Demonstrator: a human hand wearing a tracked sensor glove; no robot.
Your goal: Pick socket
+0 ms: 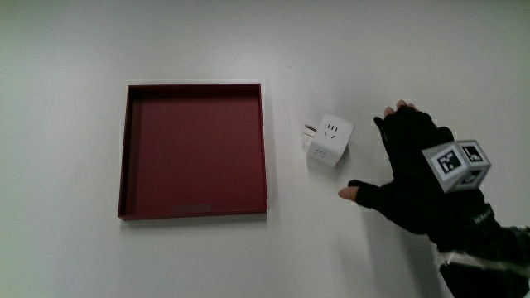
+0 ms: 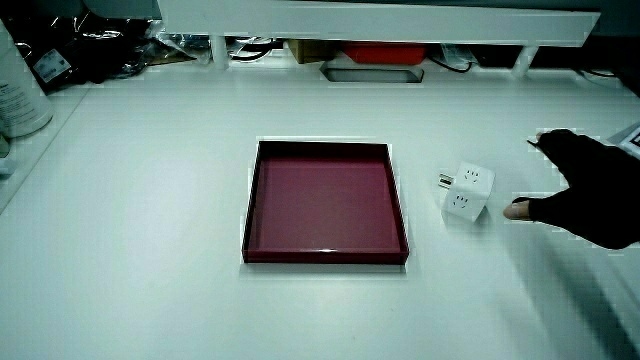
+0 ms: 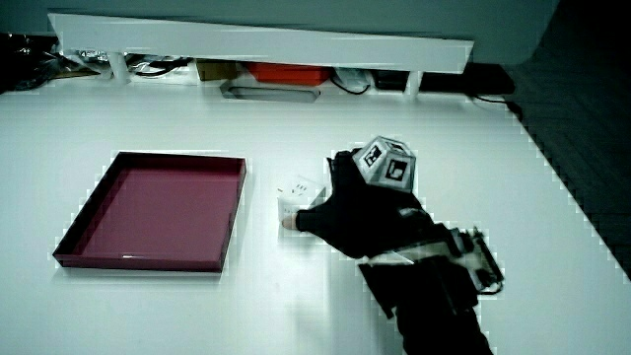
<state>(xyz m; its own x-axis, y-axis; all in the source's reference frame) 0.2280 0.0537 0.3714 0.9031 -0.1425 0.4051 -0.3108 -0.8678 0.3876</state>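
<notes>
A small white cube socket with metal prongs lies on the white table beside a dark red tray; it also shows in both side views as the socket and, partly hidden by the hand, the socket. The gloved hand hovers just beside the socket, on the side away from the tray, fingers spread and thumb out, holding nothing. A small gap separates fingertips and socket. The patterned cube sits on the hand's back. The hand and the hand appear in both side views.
The red tray holds nothing and appears again as the tray. A low white partition runs along the table's edge farthest from the person, with a grey tray and cables under it.
</notes>
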